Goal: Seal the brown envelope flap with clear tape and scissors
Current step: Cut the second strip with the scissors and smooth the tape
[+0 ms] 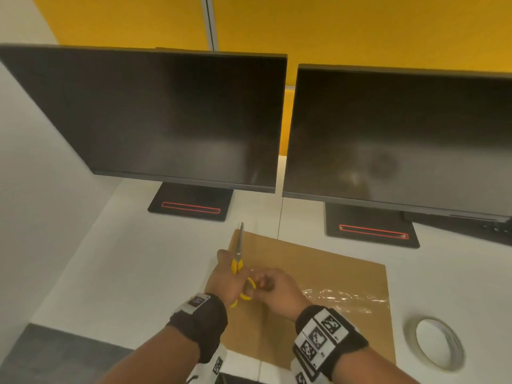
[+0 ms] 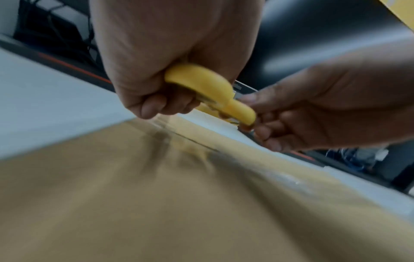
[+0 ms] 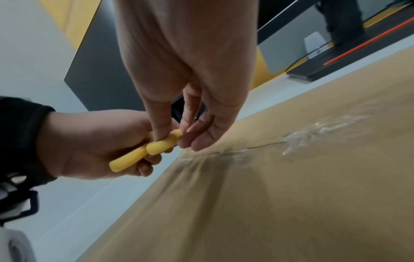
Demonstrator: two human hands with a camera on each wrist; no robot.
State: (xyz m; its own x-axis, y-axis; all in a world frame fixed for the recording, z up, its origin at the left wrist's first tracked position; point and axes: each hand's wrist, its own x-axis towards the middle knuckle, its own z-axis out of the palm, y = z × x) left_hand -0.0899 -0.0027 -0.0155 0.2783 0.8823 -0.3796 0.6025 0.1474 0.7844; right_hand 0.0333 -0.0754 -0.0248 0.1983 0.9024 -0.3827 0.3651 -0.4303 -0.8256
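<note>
A brown envelope (image 1: pixel 318 264) lies flat on the white desk (image 1: pixel 124 259). A crinkled strip of clear tape (image 1: pixel 346 297) runs across its right part, also visible in the right wrist view as the tape strip (image 3: pixel 313 134). Over the envelope's left edge, my left hand (image 1: pixel 224 278) grips the yellow-handled scissors (image 1: pixel 237 261), their blades together and pointing away from me. My right hand (image 1: pixel 274 289) pinches the handle loops with thumb and fingers. The left wrist view shows the yellow handle (image 2: pixel 201 83) in my left fist (image 2: pixel 168 44). The handle ends (image 3: pixel 139 154) meet my right fingertips (image 3: pixel 161 131).
A roll of clear tape (image 1: pixel 409 333) lies on the desk right of the envelope. Two dark monitors (image 1: pixel 166 115) (image 1: pixel 401 139) stand behind, their bases (image 1: pixel 191 207) (image 1: pixel 371 231) just beyond the envelope's far edge. Yellow partition behind.
</note>
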